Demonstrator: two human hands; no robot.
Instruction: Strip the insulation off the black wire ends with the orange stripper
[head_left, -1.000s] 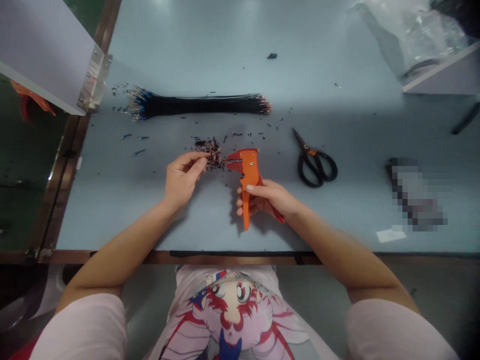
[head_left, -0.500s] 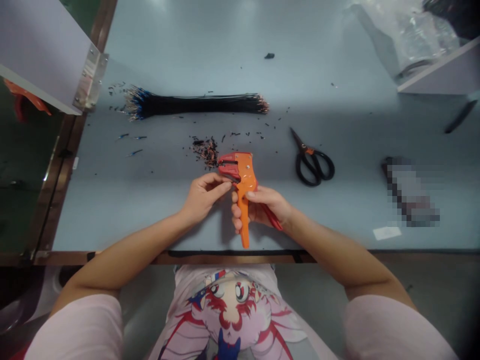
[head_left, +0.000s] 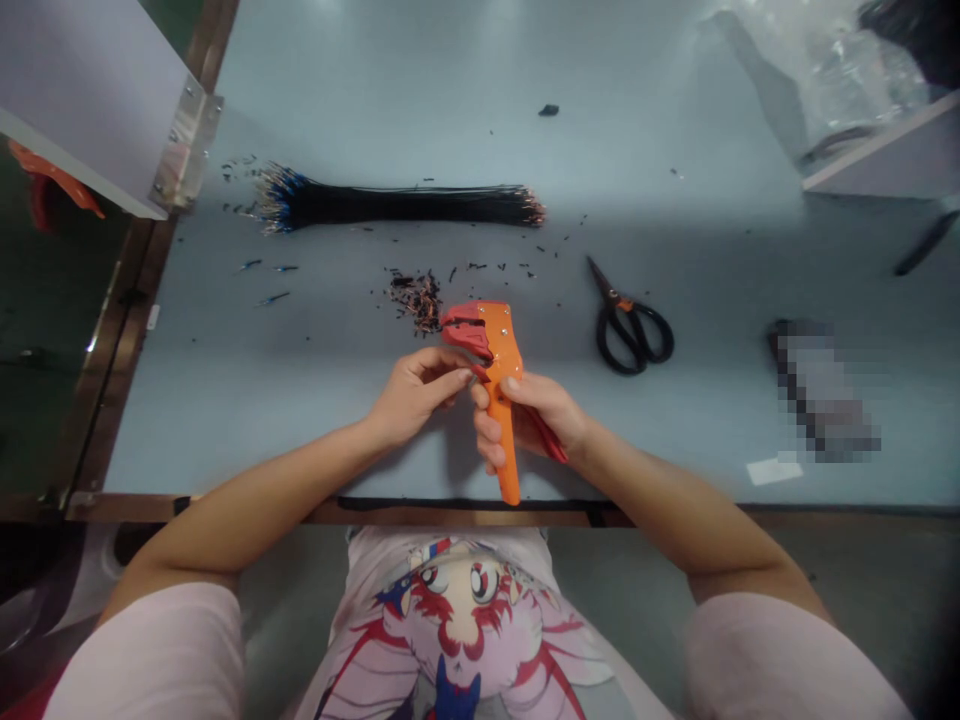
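Observation:
My right hand (head_left: pixel 544 410) is wrapped round an orange and red wire stripper (head_left: pixel 501 345), its thumb on the orange body and a red lever across the palm. The tool's red jaws point left. My left hand (head_left: pixel 420 390) is closed, thumb and fingers pinching a red part on the underside of the jaws. Whether anything small is also between those fingertips is hidden. Just beyond the jaws lies a heap of black and copper-coloured scraps (head_left: pixel 420 300). A bundle of black wires (head_left: pixel 405 203) lies farther back, with blue ends on the left and bare copper tips on the right.
Black-handled scissors (head_left: pixel 634 330) lie to the right of the stripper. Several loose blue-ended pieces (head_left: pixel 274 298) are at the left. A blurred-out object (head_left: pixel 825 390) and a white slip (head_left: pixel 775 471) lie at the right. Clear plastic bags (head_left: pixel 862 80) sit behind a panel (head_left: pixel 889 150).
The wire stripper has tilted slightly, its handle end swinging right. My left fingertips remain at its lower jaw, where a red part now shows more clearly. The whole view has shifted a little.

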